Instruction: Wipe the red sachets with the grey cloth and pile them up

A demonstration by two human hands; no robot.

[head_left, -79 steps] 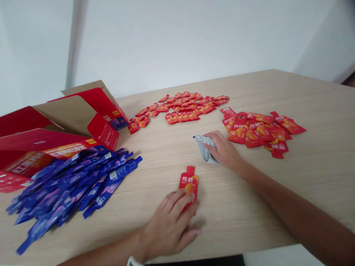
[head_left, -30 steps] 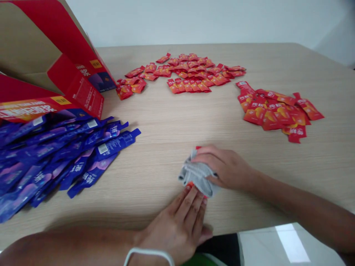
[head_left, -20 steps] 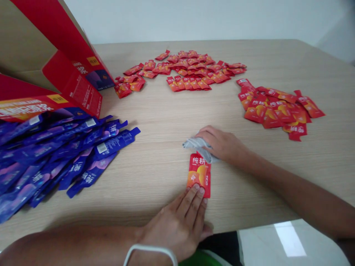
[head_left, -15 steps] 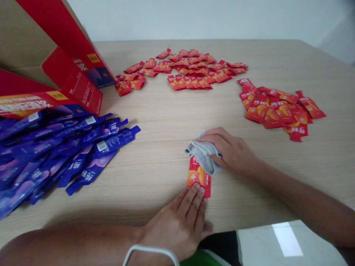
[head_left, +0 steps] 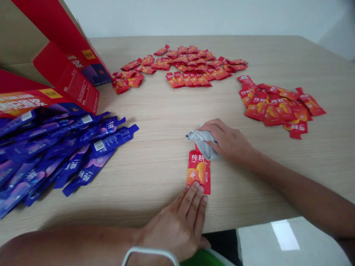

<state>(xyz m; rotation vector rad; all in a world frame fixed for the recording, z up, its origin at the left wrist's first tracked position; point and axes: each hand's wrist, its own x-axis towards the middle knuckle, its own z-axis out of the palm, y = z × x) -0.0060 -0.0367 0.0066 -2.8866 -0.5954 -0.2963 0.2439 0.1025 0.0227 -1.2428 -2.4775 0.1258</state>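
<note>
A red and orange sachet [head_left: 198,170] lies flat on the table near the front edge, its neck pointing away from me. My left hand [head_left: 180,221] rests on its near end, fingers stretched out and lying flat across the bottom edge. A grey cloth [head_left: 206,147] is bunched in my right hand [head_left: 229,142], the fingers closed round it. The cloth lies over the sachet's top right corner and part of its neck, hiding them, while most of the printed face shows.
Left, a heap of blue sachets [head_left: 69,151] lies before an open red carton [head_left: 80,87]. Red sachets [head_left: 191,62] are spread in rows at the back of the wooden table [head_left: 155,111]. Another pile of red sachets [head_left: 277,105] lies to the right.
My right hand has moved the cloth away from me, up the sachet towards its neck, uncovering more of the print. The left hand stays on the near end.
</note>
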